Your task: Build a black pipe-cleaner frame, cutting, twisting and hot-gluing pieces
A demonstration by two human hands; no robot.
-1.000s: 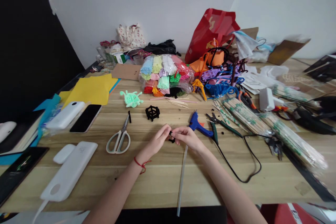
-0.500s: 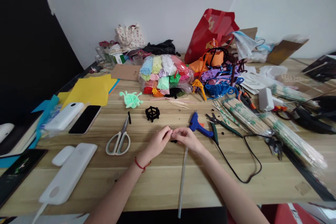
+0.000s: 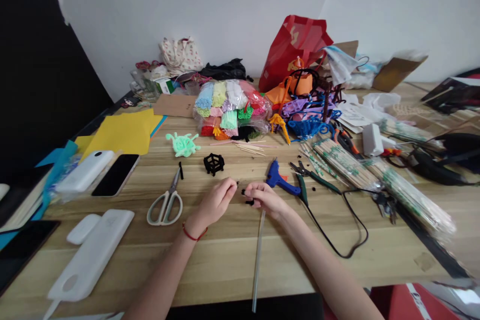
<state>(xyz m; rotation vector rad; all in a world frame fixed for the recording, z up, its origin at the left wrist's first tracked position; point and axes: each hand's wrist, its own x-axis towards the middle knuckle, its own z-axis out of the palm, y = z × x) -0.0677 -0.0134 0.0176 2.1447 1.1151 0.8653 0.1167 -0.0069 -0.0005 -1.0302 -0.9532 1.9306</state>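
My left hand [image 3: 217, 201], a red cord round its wrist, is closed in a pinch; a tiny dark tip shows at its fingertips, too small to name. A short bent piece of black pipe cleaner [image 3: 250, 203] is pinched in my right hand [image 3: 267, 199], its ends sticking out to the left. A small gap separates the two hands. Beyond them stands a black openwork pipe-cleaner frame [image 3: 214, 164]. The blue glue gun [image 3: 278, 180] lies just past my right hand, and a clear glue stick [image 3: 258, 262] runs from under that hand to the table's front edge.
White-handled scissors [image 3: 165, 207] and a short black strip [image 3: 181, 171] lie left. Behind are a mint-green pipe-cleaner figure [image 3: 183, 145] and bagged pipe cleaners [image 3: 230, 105]. Green-handled pliers [image 3: 318, 177], a black cord [image 3: 326, 237] and bagged sticks [image 3: 345, 165] occupy the right.
My hands, which met at the fingertips, have drawn apart. The black piece now shows more clearly in my right hand. The whole view has shifted slightly.
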